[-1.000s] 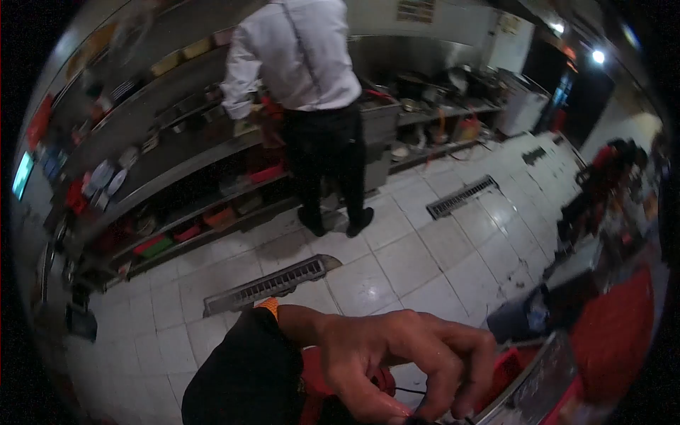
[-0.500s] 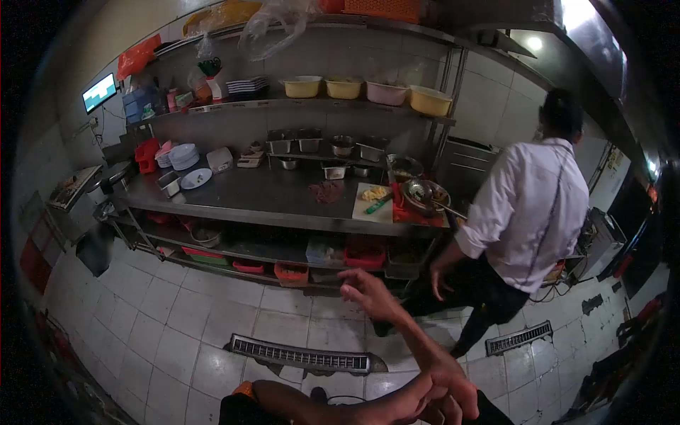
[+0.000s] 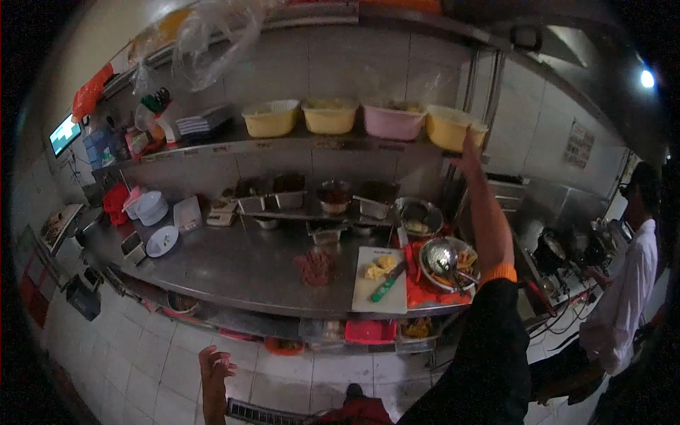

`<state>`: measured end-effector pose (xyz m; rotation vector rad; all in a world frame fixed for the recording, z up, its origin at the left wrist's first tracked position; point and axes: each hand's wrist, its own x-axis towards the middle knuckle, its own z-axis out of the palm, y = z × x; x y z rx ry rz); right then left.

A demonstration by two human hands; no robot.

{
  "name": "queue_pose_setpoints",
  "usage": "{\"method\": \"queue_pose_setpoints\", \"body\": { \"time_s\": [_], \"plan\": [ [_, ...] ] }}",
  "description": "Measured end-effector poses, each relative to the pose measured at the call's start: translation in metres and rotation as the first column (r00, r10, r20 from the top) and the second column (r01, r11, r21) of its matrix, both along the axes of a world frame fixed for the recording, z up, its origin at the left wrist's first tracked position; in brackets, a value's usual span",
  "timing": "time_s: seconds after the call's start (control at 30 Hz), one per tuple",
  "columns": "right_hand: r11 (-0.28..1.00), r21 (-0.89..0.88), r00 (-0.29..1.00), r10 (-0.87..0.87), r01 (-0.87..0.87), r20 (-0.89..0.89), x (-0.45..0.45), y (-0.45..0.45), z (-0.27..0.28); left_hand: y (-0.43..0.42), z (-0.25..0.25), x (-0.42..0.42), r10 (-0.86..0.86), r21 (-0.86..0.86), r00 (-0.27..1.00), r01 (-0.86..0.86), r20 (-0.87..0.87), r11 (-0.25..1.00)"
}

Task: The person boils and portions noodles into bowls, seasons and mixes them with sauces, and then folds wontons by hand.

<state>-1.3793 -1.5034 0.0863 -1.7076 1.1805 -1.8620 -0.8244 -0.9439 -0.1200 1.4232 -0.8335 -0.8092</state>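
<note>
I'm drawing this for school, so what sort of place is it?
Probably a restaurant kitchen. There's a long metal counter, a white cutting board with a green-handled knife on it, and a row of yellow and pink tubs on the shelf above.

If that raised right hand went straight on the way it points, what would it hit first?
Probably the rightmost yellow tub on the shelf: the right hand overlaps it in this view, though the depth between them is unclear.
</note>
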Motion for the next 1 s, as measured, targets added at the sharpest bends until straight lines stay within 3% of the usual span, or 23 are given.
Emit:
{"method": "queue_pose_setpoints", "body": {
  "time_s": [0.03, 0.1, 0.13, 0.17, 0.2, 0.23, 0.3, 0.33, 0.37, 0.43, 0.5, 0.53, 0.6, 0.67, 0.7, 0.77, 0.8, 0.83, 0.87, 0.9, 0.93, 0.97, 1.0],
  "plan": [
    [0.964, 0.076, 0.944, 0.230, -0.254, 0.236, -0.014, -0.029, 0.015, -0.003, -0.033, 0.021, 0.166, 0.140, 0.966, -0.196, 0.199, 0.971],
    [0.786, 0.084, 0.675, 0.464, -0.613, 0.574, -0.034, -0.075, 0.019, 0.007, -0.106, 0.048, 0.185, 0.317, 0.949, -0.263, 0.255, 0.911],
    [0.849, 0.164, 0.741, 0.325, -0.502, 0.588, -0.023, -0.057, 0.032, 0.008, -0.123, 0.055, 0.192, 0.383, 0.936, -0.299, 0.294, 0.874],
    [0.849, 0.204, 0.747, 0.286, -0.488, 0.600, -0.015, -0.060, 0.020, 0.002, -0.125, 0.050, 0.151, 0.438, 0.970, -0.223, 0.193, 0.871],
    [0.866, 0.409, 0.887, 0.080, -0.287, 0.454, -0.013, -0.064, 0.022, -0.016, -0.130, 0.038, 0.108, 0.466, 0.991, -0.130, 0.074, 0.875],
    [0.829, 0.558, 0.961, -0.119, -0.043, 0.250, -0.016, -0.066, 0.031, -0.034, -0.143, 0.028, 0.069, 0.356, 0.987, -0.118, 0.147, 0.927],
    [0.747, 0.609, 0.940, -0.341, 0.266, 0.008, -0.037, -0.078, 0.035, -0.090, -0.140, 0.007, -0.114, 0.308, 0.987, 0.074, 0.113, 0.948],
    [0.901, 0.431, 0.957, -0.172, 0.057, 0.232, -0.059, -0.098, 0.003, -0.123, -0.144, -0.002, -0.202, 0.245, 0.973, 0.170, 0.114, 0.955],
    [0.950, 0.303, 0.936, -0.035, -0.079, 0.351, -0.060, -0.085, -0.004, -0.159, -0.132, -0.020, -0.294, 0.174, 0.947, 0.270, 0.128, 0.947],
    [0.939, 0.061, 0.849, 0.276, -0.338, 0.451, -0.038, -0.036, -0.004, -0.223, -0.083, -0.058, -0.453, 0.130, 0.856, 0.434, 0.248, 0.892],
    [0.892, -0.056, 0.783, 0.423, -0.450, 0.456, -0.014, 0.026, -0.014, -0.274, -0.040, -0.095, -0.610, -0.038, 0.768, 0.628, 0.196, 0.778],
    [0.915, -0.024, 0.796, 0.362, -0.402, 0.485, -0.007, 0.055, -0.029, -0.296, -0.022, -0.112, -0.705, -0.066, 0.693, 0.718, 0.152, 0.692],
    [0.967, 0.073, 0.680, 0.117, -0.245, 0.724, 0.040, 0.140, -0.027, -0.333, 0.006, -0.154, -0.848, -0.208, 0.528, 0.833, 0.029, 0.512],
    [0.970, 0.239, 0.811, -0.103, -0.047, 0.576, 0.074, 0.202, -0.043, -0.358, 0.046, -0.194, -0.944, -0.301, 0.325, 0.896, -0.061, 0.328],
    [0.941, 0.334, 0.840, -0.223, 0.054, 0.494, 0.089, 0.230, -0.052, -0.369, 0.057, -0.214, -0.952, -0.370, 0.250, 0.880, -0.175, 0.299],
    [0.884, 0.466, 0.515, -0.417, 0.037, 0.749, 0.131, 0.271, -0.054, -0.376, 0.065, -0.243, -0.866, -0.422, 0.142, 0.828, -0.479, 0.369],
    [0.920, 0.389, 0.601, -0.281, -0.054, 0.748, 0.125, 0.287, -0.091, -0.375, 0.063, -0.249, -0.749, -0.385, 0.120, 0.798, -0.652, 0.463],
    [0.900, 0.431, 0.607, -0.304, -0.070, 0.734, 0.142, 0.305, -0.104, -0.370, 0.062, -0.246, -0.735, -0.343, 0.153, 0.810, -0.660, 0.476],
    [0.835, 0.550, 0.828, -0.310, 0.001, 0.468, 0.153, 0.325, -0.124, -0.364, 0.055, -0.238, -0.721, -0.298, 0.189, 0.819, -0.666, 0.490],
    [0.780, 0.612, 0.949, -0.279, 0.134, 0.148, 0.165, 0.345, -0.144, -0.361, 0.034, -0.225, -0.657, -0.199, 0.171, 0.871, -0.734, 0.449],
    [0.749, 0.642, 0.968, -0.249, 0.166, 0.039, 0.174, 0.348, -0.154, -0.349, 0.025, -0.206, -0.551, -0.060, 0.276, 0.856, -0.787, 0.514],
    [0.720, 0.663, 0.975, -0.211, 0.203, -0.069, 0.184, 0.352, -0.163, -0.339, 0.005, -0.186, -0.514, -0.081, 0.277, 0.818, -0.812, 0.569],
    [0.721, 0.652, 0.951, -0.308, 0.237, -0.005, 0.192, 0.349, -0.169, -0.330, -0.014, -0.165, -0.479, -0.101, 0.280, 0.773, -0.832, 0.627]
  ]
}}
